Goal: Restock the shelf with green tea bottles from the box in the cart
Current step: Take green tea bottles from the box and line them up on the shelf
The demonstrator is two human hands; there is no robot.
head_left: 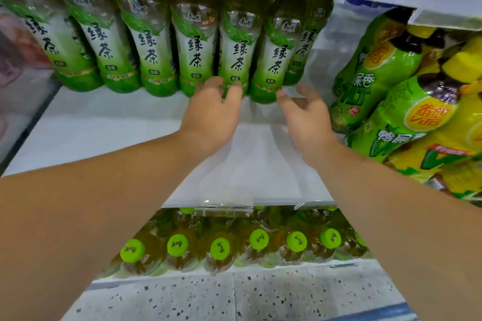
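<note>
Progress is hard to grade exactly from my seat. The back of the white shelf board [104,133] already carries a row of clear plastic green tea bottles with green-and-white labels [154,47]. They stand upright, side by side, and I count at least seven, the one at the right end half hidden. In front of that row the board is bare white all the way to its front lip, so I judge the restock well short of done, with room for several more rows. Neither the box nor the cart is in view, so I cannot say how much stock is left to bring over.

Both arms are stretched deep into the shelf. My left hand [211,117] is on the fifth green tea bottle from the left [237,55], with its fingers bent round the foot of that bottle, low on the label. It reads to me as a light hold for seating or squaring the bottle in line. My right hand [307,120] is loosely spread with the palm turned inward and holds nothing. One fingertip is at the base of the sixth green tea bottle [276,60], touching it or just short of it; I cannot tell which.

To the right, a pile of green and yellow labelled drink bottles [391,101] leans toward the gap. On the shelf below, a rank of bottles with lime-green caps [258,238] shows under the lip.
</note>
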